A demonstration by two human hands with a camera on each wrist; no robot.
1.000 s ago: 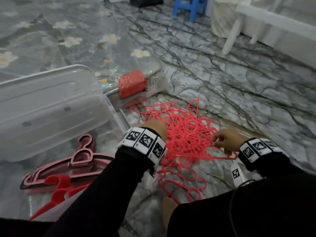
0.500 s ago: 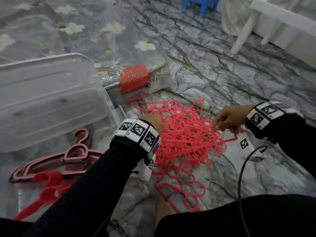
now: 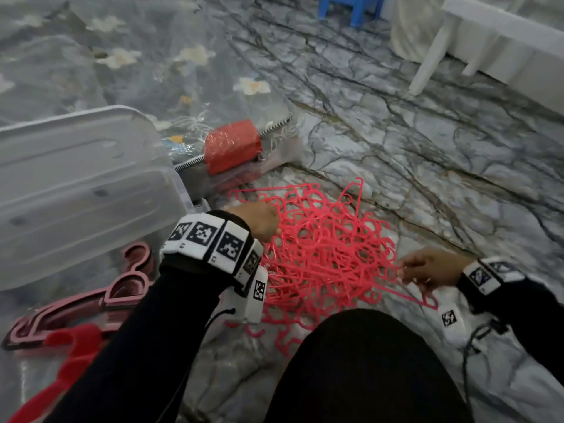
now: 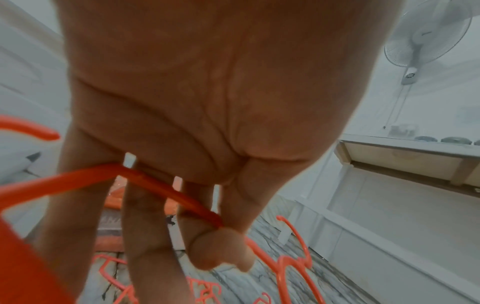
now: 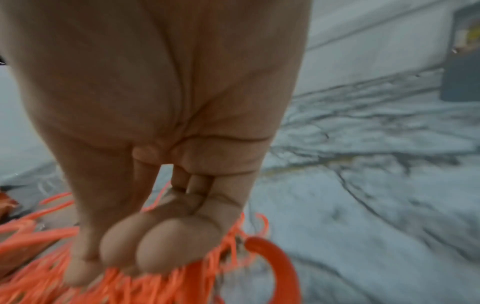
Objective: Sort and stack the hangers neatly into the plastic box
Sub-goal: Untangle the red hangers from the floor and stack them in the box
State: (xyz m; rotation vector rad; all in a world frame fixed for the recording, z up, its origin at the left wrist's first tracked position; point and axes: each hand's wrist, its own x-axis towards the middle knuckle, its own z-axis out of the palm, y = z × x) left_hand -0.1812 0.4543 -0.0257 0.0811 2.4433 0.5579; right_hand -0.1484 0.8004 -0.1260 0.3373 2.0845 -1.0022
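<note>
Both hands are working a tangled pile of pink hangers [image 3: 323, 254] on the floor: left hand [image 3: 259, 221] pinching one, right hand [image 3: 427, 267], now lower, clutching several. Box [image 3: 76, 190] sits left, barely filled.

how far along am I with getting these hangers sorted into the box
Early. Done: a few thick dusty-pink hangers and red hangers lie stacked in the clear plastic box. In hand: left hand pinches one thin pink hanger; right hand grips the tangle's edge. Left: the whole tangled pile of thin pink hangers on the floor.
</note>
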